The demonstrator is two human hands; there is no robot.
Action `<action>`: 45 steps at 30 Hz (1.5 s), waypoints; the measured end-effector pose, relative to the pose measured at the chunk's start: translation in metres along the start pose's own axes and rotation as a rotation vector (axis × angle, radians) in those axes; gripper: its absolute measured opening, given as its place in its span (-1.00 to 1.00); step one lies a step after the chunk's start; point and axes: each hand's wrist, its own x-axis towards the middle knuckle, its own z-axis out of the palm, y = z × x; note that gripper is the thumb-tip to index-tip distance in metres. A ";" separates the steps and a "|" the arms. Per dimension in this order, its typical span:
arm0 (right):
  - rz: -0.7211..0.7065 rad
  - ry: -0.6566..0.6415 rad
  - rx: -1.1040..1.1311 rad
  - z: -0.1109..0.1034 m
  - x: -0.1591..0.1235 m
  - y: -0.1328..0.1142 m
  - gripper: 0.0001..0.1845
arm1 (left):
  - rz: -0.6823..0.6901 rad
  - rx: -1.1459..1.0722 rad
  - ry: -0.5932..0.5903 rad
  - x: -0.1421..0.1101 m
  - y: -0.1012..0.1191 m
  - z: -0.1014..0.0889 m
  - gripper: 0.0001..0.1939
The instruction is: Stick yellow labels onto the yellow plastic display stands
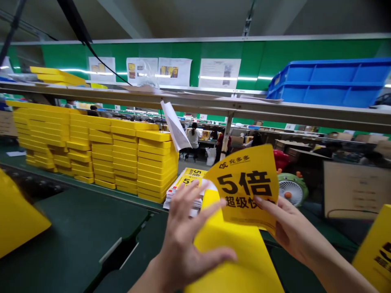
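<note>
The left hand lies spread, grip wide, on a yellow box at the counter's near edge; the right hand pinches a yellow printed sheet above it; stacked yellow boxes line the far edge.

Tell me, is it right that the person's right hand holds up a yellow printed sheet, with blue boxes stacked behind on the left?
Not quite: the head view shows the stacked boxes are yellow, not blue. The right hand does hold up the yellow printed sheet.

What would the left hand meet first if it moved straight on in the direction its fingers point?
Probably the stack of printed leaflets just beyond the left hand; its fingertips point up and forward toward it, though depth is uncertain.
</note>
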 end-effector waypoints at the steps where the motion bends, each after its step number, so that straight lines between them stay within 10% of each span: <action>1: 0.064 0.026 0.081 -0.003 -0.004 -0.001 -0.63 | -0.144 -0.095 0.043 0.001 -0.003 0.001 -0.37; 5: 0.214 -0.065 0.239 0.000 -0.022 -0.001 -0.61 | -0.640 -0.615 -0.080 0.009 -0.015 0.012 -0.33; 10: 0.218 -0.017 0.333 -0.003 -0.026 0.010 -0.65 | -0.799 -0.922 -0.045 0.015 -0.021 0.019 -0.25; 18: 0.285 0.009 0.333 -0.007 -0.022 0.021 -0.61 | -0.781 -0.888 -0.179 0.010 -0.031 0.028 -0.30; 27: -0.039 0.091 -0.558 -0.026 -0.009 0.044 -0.55 | -0.796 -0.782 -0.276 0.021 -0.035 0.015 -0.37; 33: 0.121 0.070 -0.357 -0.038 -0.004 0.034 -0.28 | -0.907 -0.812 -0.360 0.017 -0.043 0.016 -0.31; 37: 0.025 0.151 -0.216 -0.035 -0.013 0.036 -0.37 | -0.891 -0.812 -0.181 0.020 -0.058 0.008 -0.38; 41: 0.225 -0.175 -0.002 -0.039 -0.016 0.048 -0.52 | -0.906 -0.905 0.042 0.027 -0.072 -0.007 -0.41; 45: -0.175 0.337 -0.716 -0.070 0.008 0.056 -0.45 | -0.945 -0.996 0.083 0.027 -0.076 -0.017 -0.41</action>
